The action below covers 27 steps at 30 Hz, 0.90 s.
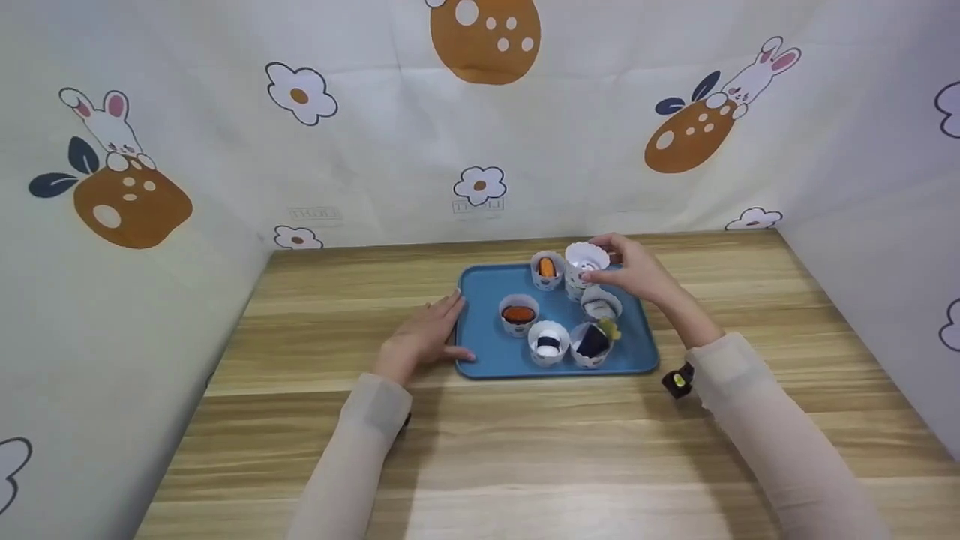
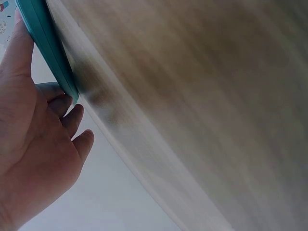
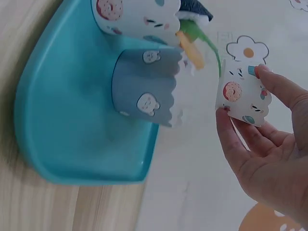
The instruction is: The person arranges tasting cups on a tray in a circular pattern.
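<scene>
Fingertips and thumb of the right hand (image 1: 634, 274) pinch a white patterned paper cup (image 1: 589, 253) with a scalloped rim, near the tray's back right. In the head view another cup (image 1: 576, 289) shows just below it; whether they touch I cannot tell. In the right wrist view the held cup (image 3: 243, 96) is apart from a blue-grey shaded cup (image 3: 144, 86) on the tray. My left hand (image 1: 424, 334) rests against the left edge of the blue tray (image 1: 484, 356), fingers extended and thumb at the front corner.
Other cups on the tray hold toy sushi: an orange-topped piece (image 1: 547, 267), a red-topped one (image 1: 517, 315), a white one with a black band (image 1: 548, 343), a dark triangular one (image 1: 592, 341). A small dark piece (image 1: 678, 381) lies on the wooden table by the right sleeve.
</scene>
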Tool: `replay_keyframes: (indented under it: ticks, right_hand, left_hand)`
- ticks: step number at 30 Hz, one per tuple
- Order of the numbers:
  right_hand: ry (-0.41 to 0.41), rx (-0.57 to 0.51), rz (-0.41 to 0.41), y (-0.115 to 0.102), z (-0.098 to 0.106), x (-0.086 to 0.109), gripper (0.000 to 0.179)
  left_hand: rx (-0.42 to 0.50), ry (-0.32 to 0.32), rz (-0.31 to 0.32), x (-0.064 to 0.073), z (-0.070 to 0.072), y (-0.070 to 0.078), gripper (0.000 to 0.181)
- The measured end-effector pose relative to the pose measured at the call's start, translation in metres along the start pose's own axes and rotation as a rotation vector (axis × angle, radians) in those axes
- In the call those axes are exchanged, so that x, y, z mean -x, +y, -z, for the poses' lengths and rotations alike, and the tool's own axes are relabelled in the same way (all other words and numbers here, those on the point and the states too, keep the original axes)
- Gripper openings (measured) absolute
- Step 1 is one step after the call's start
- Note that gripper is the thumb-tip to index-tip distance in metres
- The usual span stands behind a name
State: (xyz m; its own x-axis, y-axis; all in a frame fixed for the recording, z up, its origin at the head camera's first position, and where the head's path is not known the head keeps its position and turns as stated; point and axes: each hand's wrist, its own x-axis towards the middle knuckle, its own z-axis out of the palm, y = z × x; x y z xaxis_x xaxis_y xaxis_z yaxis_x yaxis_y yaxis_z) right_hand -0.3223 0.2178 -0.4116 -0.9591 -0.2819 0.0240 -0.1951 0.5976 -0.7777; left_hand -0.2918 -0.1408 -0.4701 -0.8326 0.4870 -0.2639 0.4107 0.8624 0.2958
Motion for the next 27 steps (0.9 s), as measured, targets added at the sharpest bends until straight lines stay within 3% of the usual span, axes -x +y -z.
replay_keyframes:
  ticks: [6,15,27]
  right_hand:
    - [-0.057,-0.003,0.015,-0.013,-0.012,-0.008,0.06]
    - [-0.06,0.054,0.076,-0.029,-0.024,-0.02,0.06]
    - [-0.075,0.01,0.007,-0.041,-0.042,-0.034,0.06]
  left_hand:
    - [-0.01,0.003,0.006,0.0,-0.001,0.0,0.103]
    - [-0.04,0.0,-0.001,-0.002,-0.001,0.0,0.103]
    - [-0.022,-0.006,0.02,-0.002,-0.001,0.001,0.103]
